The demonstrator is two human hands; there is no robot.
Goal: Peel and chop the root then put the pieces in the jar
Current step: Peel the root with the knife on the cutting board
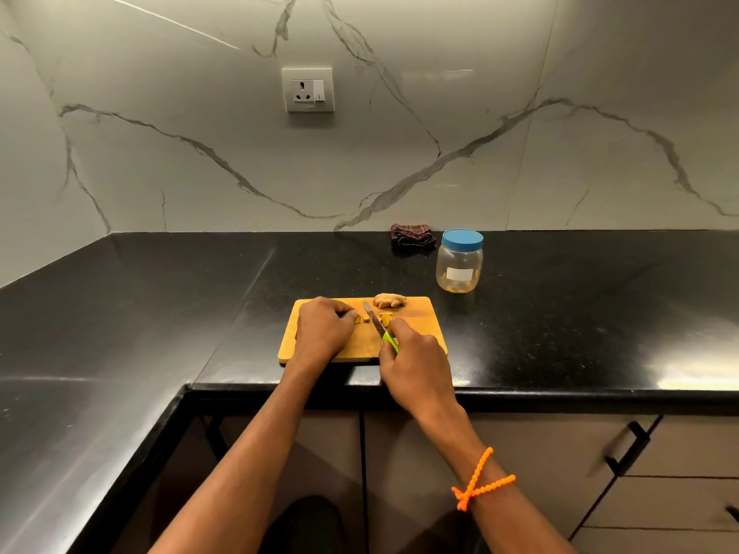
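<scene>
A wooden cutting board [420,325] lies on the black counter. A knobbly piece of ginger root [389,300] rests at the board's far edge. Small yellow cut pieces [385,318] lie mid-board. My right hand [416,363] grips a green-handled knife [378,327], its blade pointing away across the pieces. My left hand [323,331] sits curled on the board, fingertips pinching a small root piece [358,320] just left of the blade. A clear plastic jar [460,266] with a blue lid on stands behind the board to the right.
A folded dark cloth [413,235] lies by the marble wall, left of the jar. A wall socket [307,90] is above. The black counter [160,297] wraps round to the left. Drawers with black handles [628,449] sit below right.
</scene>
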